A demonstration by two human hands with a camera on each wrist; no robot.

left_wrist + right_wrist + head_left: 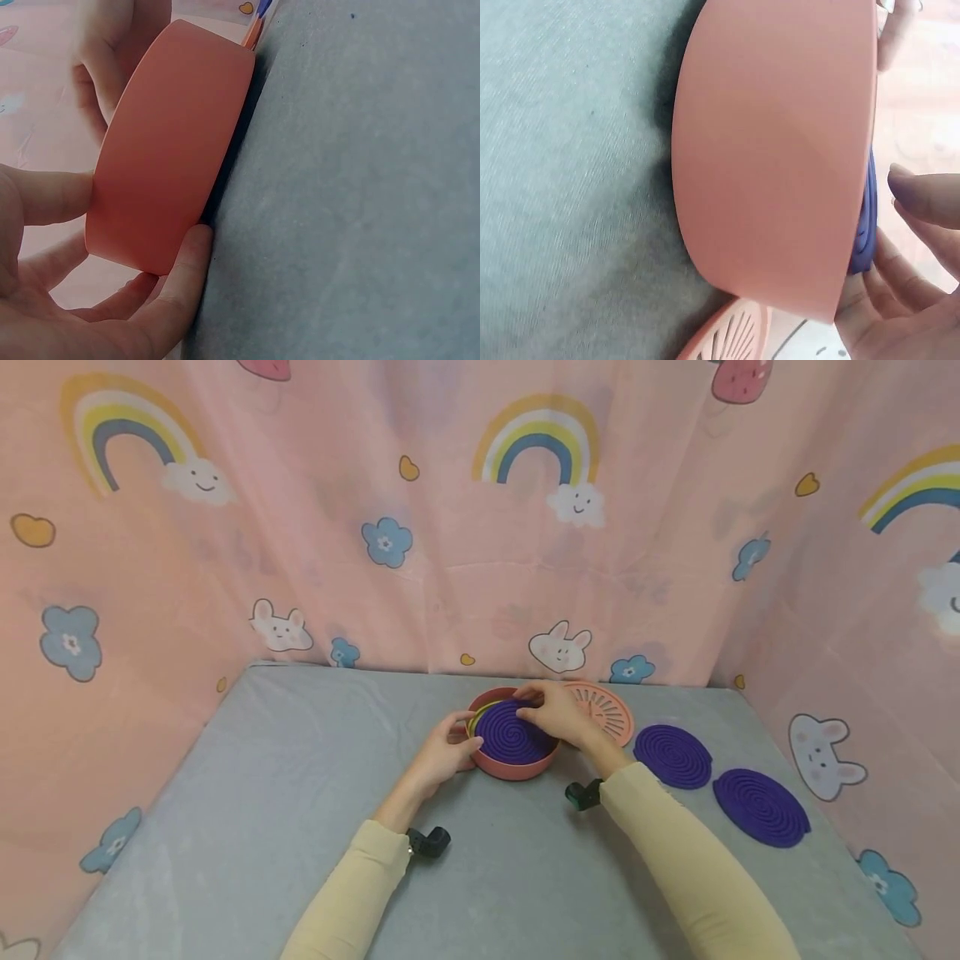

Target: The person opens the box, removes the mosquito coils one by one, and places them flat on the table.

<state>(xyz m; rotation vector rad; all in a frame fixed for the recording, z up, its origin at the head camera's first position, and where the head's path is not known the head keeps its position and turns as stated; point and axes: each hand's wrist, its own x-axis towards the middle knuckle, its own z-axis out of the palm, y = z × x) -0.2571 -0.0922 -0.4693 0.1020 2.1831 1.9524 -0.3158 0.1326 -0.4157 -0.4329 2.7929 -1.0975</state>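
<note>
A round coral box [512,771] stands on the table with a yellow coil [477,717] partly showing inside. Over it lies a purple mosquito coil [512,732], its edge just above the rim in the right wrist view. My left hand [444,749] holds the box's left side, thumb at the rim and fingers lower on the wall in the left wrist view. At the coil's far right edge, my right hand [558,714] holds the coil with bent fingers, its thumb over the top. How firmly the thumb presses is unclear.
A slotted coral lid [611,714] lies behind the right hand. Two more purple coils, a nearer one [761,807] and a farther one [672,756], lie on the grey tabletop [225,827] to the right. A patterned pink curtain [450,610] surrounds the table's back and sides.
</note>
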